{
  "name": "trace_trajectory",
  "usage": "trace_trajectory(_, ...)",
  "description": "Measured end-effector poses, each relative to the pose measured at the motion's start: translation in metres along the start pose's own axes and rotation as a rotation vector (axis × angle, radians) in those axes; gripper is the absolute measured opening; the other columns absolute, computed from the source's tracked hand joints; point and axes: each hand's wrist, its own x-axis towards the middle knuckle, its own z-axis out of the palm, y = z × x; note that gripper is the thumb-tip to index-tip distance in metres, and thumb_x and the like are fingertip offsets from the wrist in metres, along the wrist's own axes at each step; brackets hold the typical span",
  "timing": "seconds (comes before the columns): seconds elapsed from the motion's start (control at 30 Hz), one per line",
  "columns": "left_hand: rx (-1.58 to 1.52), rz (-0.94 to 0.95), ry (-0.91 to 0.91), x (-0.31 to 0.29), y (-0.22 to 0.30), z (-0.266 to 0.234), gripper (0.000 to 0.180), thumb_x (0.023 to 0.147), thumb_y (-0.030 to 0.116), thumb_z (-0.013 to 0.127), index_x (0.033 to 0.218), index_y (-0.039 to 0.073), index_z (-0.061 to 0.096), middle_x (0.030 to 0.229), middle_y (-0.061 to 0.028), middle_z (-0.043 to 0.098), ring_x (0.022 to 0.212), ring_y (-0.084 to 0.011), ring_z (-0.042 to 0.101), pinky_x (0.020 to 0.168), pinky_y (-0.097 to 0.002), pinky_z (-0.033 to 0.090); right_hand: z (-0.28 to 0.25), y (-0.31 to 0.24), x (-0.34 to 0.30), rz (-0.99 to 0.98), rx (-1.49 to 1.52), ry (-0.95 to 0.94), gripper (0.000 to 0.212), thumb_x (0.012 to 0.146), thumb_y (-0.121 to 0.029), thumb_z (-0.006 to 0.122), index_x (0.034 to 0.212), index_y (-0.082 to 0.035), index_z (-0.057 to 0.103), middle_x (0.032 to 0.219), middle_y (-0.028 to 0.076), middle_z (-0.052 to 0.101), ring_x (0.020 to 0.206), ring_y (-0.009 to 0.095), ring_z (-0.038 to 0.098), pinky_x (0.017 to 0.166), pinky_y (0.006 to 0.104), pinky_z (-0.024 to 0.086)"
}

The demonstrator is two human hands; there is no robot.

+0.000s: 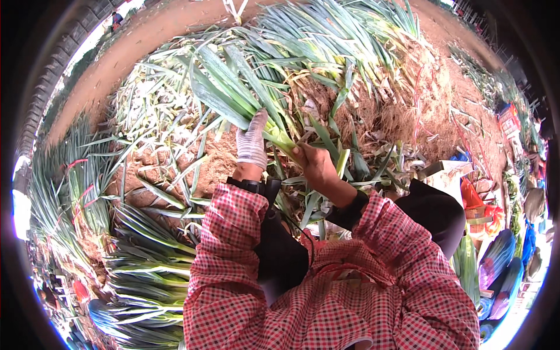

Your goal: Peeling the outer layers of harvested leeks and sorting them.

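A green leek [224, 87] with broad, fanned leaves slants across the middle of the view. My left hand [252, 142], in a pale striped glove, is closed round its stalk just below the leaves. At the lower, paler end of the stalk, my bare right hand [315, 163] pinches with thumb and fingers. The root end is hidden by the right hand. Loose leek leaves [318, 201] lie on the ground beneath and around both hands.
A big pile of leeks with dry roots [373, 108] lies ahead. Scattered leaf trimmings [151, 96] spread left of it. Bundled leeks [70, 181] with red ties stand at left; more leeks [146, 280] lie nearer. At right are a wooden piece [446, 167] and an orange bag [475, 201].
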Motion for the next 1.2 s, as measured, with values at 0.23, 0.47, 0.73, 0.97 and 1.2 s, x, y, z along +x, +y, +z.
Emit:
trace_trajectory(0.23, -0.332, -0.178, -0.371, -0.022, 0.018, 0.02, 0.033, 0.081, 0.033, 0.058, 0.099, 0.006, 0.05, 0.087, -0.0072, 0.058, 0.072, -0.0196, 0.057, 0.069, -0.0373, 0.047, -0.013, 0.009, 0.013, 0.589, 0.088, -0.109, 0.034, 0.081, -0.028, 0.051, 0.072, 0.005, 0.056, 0.065, 0.023, 0.054, 0.064, 0.037, 0.055, 0.059, 0.0386, 0.044)
trace_trajectory(0.47, -0.397, 0.04, -0.594, -0.002, 0.04, 0.002, 0.039, 0.078, 0.042, 0.06, 0.093, 0.007, 0.052, 0.074, -0.0005, 0.053, 0.058, -0.0089, 0.046, 0.052, -0.025, 0.041, -0.048, 0.043, 0.02, 0.891, -0.311, -0.319, 0.031, 0.079, -0.026, 0.051, 0.076, 0.004, 0.06, 0.07, 0.021, 0.061, 0.055, 0.024, 0.063, 0.058, 0.0329, 0.052)
trace_trajectory(0.73, -0.498, -0.014, -0.597, 0.008, 0.036, 0.001, 0.031, 0.086, 0.033, 0.05, 0.096, 0.004, 0.047, 0.075, -0.0007, 0.047, 0.056, -0.0079, 0.04, 0.052, -0.0227, 0.036, -0.026, 0.003, 0.01, -0.163, -0.301, -0.162, 0.071, 0.076, -0.036, 0.062, 0.129, -0.004, 0.028, 0.094, 0.019, 0.058, 0.084, 0.031, 0.059, 0.075, 0.0378, 0.045)
trace_trajectory(0.97, -0.495, -0.101, -0.075, 0.042, 0.042, -0.048, 0.028, 0.087, 0.032, 0.048, 0.084, 0.005, 0.045, 0.07, -0.0026, 0.045, 0.056, -0.0107, 0.041, 0.047, -0.0227, 0.038, -0.033, -0.01, -0.024, 0.153, 0.014, -0.71, 0.033, 0.079, -0.028, 0.056, 0.094, 0.0, 0.049, 0.067, 0.017, 0.053, 0.061, 0.03, 0.055, 0.057, 0.0397, 0.041)
trace_trajectory(1.2, -0.309, -0.169, 0.112, 0.043, 0.023, -0.03, 0.048, 0.074, 0.045, 0.063, 0.087, 0.001, 0.047, 0.065, -0.0015, 0.047, 0.048, -0.011, 0.041, 0.041, -0.0229, 0.038, -0.044, -0.038, -0.021, 0.063, 0.019, -0.611, 0.031, 0.083, -0.029, 0.051, 0.078, 0.001, 0.048, 0.06, 0.018, 0.05, 0.056, 0.035, 0.051, 0.053, 0.0419, 0.038)
